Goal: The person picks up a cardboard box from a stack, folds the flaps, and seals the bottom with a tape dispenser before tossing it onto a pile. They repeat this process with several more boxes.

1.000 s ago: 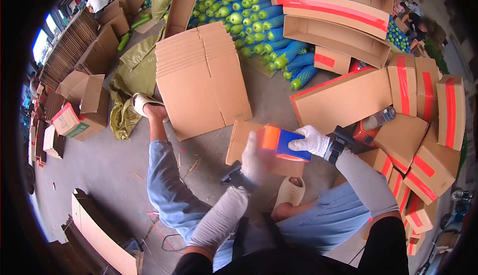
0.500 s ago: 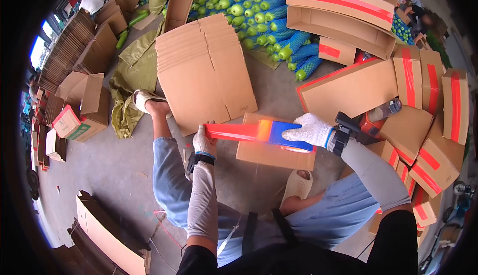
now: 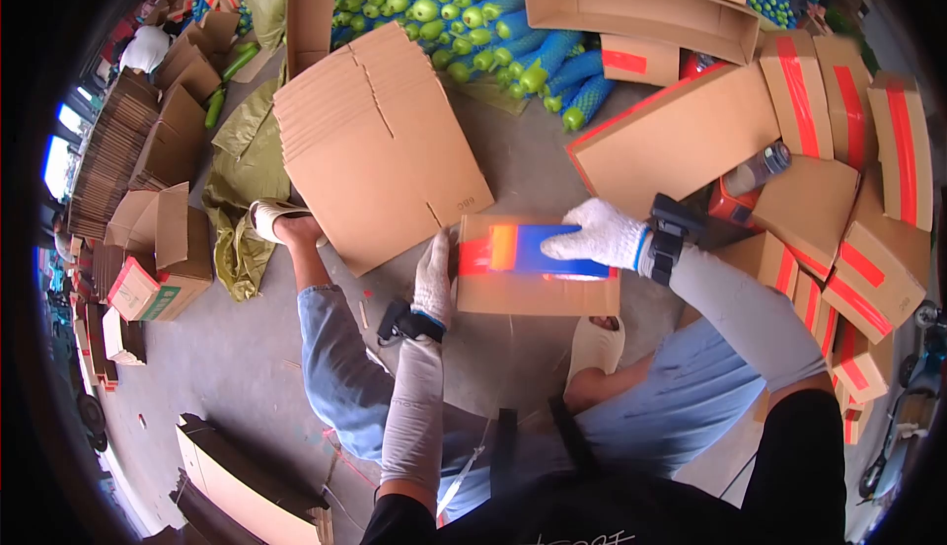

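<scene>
My right hand [image 3: 598, 235], in a white glove, grips a blue and orange tape dispenser [image 3: 538, 249] over a small folded cardboard box [image 3: 533, 291] on the floor between my legs. A short strip of red tape [image 3: 474, 255] runs from the dispenser to the box's left edge. My left hand [image 3: 434, 279], also gloved, presses flat against that left edge on the tape end.
A stack of flat cardboard sheets [image 3: 380, 145] lies just beyond the box. Taped boxes [image 3: 868, 180] pile up at the right, with a bottle [image 3: 762, 168] among them. Netted green fruit [image 3: 464, 22] lies at the top. Open boxes [image 3: 158, 249] stand at the left.
My left hand pulled a long strip of red tape out to the left, then came back to the box. The strip is now short and pressed on the box's left edge.
</scene>
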Available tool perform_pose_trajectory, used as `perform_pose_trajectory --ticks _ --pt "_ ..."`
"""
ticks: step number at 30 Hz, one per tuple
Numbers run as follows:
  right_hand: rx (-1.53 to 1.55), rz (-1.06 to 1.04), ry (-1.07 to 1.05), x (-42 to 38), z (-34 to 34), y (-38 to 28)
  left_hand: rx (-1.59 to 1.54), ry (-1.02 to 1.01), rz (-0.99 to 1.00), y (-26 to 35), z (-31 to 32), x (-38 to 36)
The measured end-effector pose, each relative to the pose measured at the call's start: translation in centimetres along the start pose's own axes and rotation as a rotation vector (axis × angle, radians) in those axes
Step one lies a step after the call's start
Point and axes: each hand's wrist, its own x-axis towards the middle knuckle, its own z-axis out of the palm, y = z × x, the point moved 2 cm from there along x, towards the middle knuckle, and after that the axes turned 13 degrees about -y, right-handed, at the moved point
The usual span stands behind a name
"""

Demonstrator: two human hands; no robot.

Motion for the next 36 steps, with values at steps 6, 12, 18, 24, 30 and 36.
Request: perform_pose_trajectory --ticks 6,12,18,24,30,36 --pt "-0.266 0.113 -0.125 1.4 -0.9 -1.0 0.193 -0.061 0.245 -1.5 2.3 3.2" --pt "-0.286 0.302 -0.167 -1.6 -2.2 0.1 0.610 -0.032 0.109 0.4 2.4 1.4" --pt "-0.336 0.710 -0.190 -13.5 -5.1 12.6 0.514 -0.023 0.074 1.1 3.6 0.3" --pt "-0.285 0.778 -0.244 -13.4 -3.3 22.7 0.295 -0.114 0.078 0.7 3.5 1.0" --pt "-0.495 0.536 -0.270 -2.3 1.5 20.8 0.384 -0.030 0.072 0.8 3.3 0.9" --pt "-0.606 0.503 -0.216 2.5 4.9 20.5 0.304 0.032 0.101 -1.6 1.5 2.3"
